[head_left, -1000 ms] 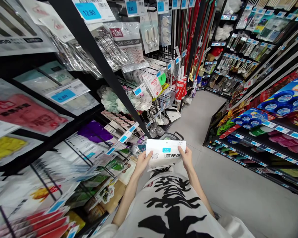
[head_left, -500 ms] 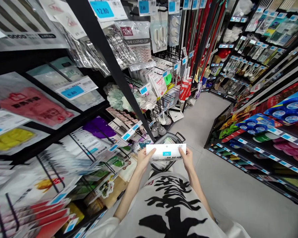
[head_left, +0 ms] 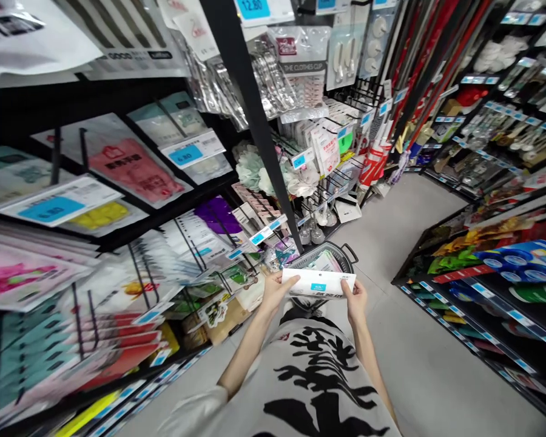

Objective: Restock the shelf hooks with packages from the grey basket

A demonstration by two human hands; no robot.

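Item 1: white packet (head_left: 318, 285), slim, with a blue label and dark print; located in front of my body, gripped at both ends. Its printed face is foreshortened, so the lower lines cannot be read.

Item 2: my left hand (head_left: 275, 290), closed to a pinch on the packet's left end, thumb lying over the face.

Item 3: my right hand (head_left: 356, 296), closed in a like pinch on the right end, thumb on the face; the fingers behind are mostly hidden.

Item 4: dark basket (head_left: 304, 261), seen beyond and below the packet, handle to the far right; flat packaged goods (head_left: 326, 261) inside. The gap between packet and basket cannot be told.

Item 5: left-side shelving, carrying red-pink gloves (head_left: 134, 167) in a bag, a purple article (head_left: 216, 215) and pale bath puffs (head_left: 250, 169).

Item 6: right-side shelving, carrying a pack of blue discs (head_left: 519, 261); grey floor (head_left: 391, 243) between the two.

Step in hand, by my judgement: a steady two-handed hold, packet spread between the pinches. From this hold, a move would call for even pressure at both ends, or for one pinch to loosen while the other bears the packet, lest it fold.
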